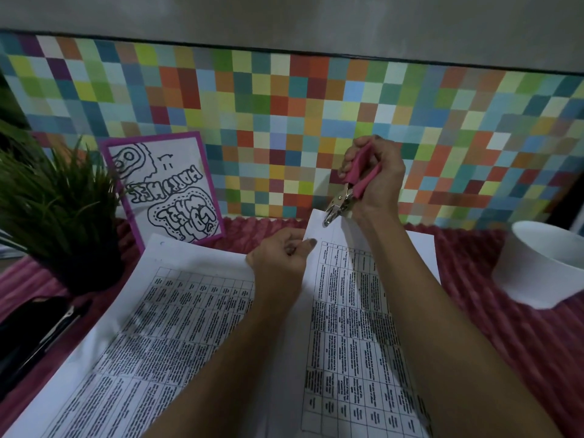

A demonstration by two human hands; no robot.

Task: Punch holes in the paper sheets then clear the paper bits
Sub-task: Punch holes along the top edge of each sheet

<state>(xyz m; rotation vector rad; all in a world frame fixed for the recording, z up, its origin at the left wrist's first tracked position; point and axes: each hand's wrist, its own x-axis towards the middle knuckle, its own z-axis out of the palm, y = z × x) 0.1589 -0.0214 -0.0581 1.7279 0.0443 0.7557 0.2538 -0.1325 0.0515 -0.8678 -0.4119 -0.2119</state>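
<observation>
My right hand grips the pink handles of a metal hole punch. Its jaws sit over the top edge of a printed paper sheet that is lifted off the table. My left hand pinches that sheet's upper left edge between thumb and fingers. A second printed sheet lies flat to the left, with small holes near its top left corner. No loose paper bits are visible.
A white bowl stands at the right on the red ribbed cloth. A potted green plant and black items sit at the left. A purple-framed drawing leans against the colourful checked wall.
</observation>
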